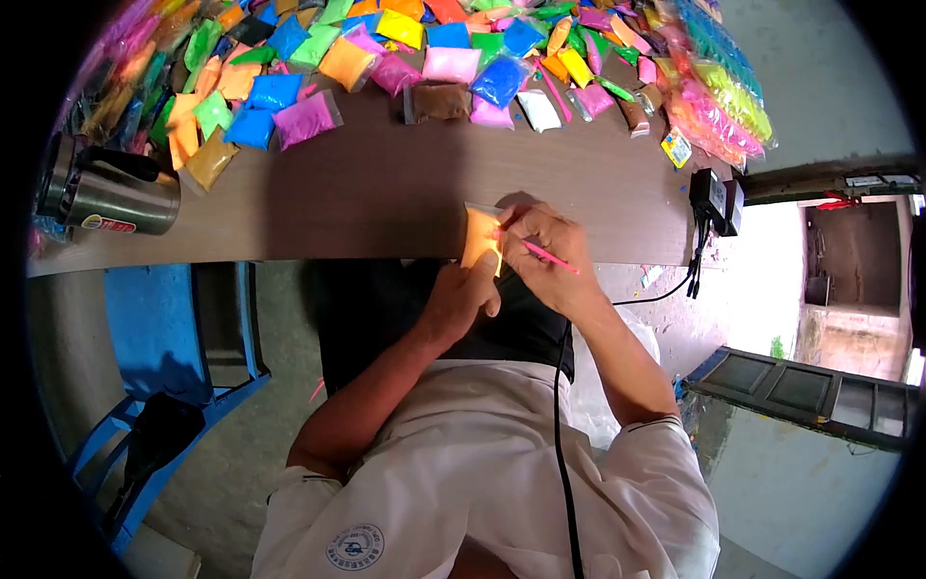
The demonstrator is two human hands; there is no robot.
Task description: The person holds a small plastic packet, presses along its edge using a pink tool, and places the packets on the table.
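My left hand (461, 297) is closed on the lower end of a small clear bag of light-orange modelling clay (479, 236), with the thumb lying on its face. The bag is held upright at the table's front edge. My right hand (555, 253) is closed around a thin pink plastic stick (550, 257), and its fingertips touch the right side of the bag. A small reddish spot shows by those fingertips; whether it is the stick's tip I cannot tell.
Many bagged clay packets in bright colours (275, 92) cover the table's (376, 183) far part. A steel mug (125, 198) stands at left, black power adapters (709, 198) with cables at right. A blue chair (154, 328) is at lower left. A black cable (559, 434) crosses my shirt.
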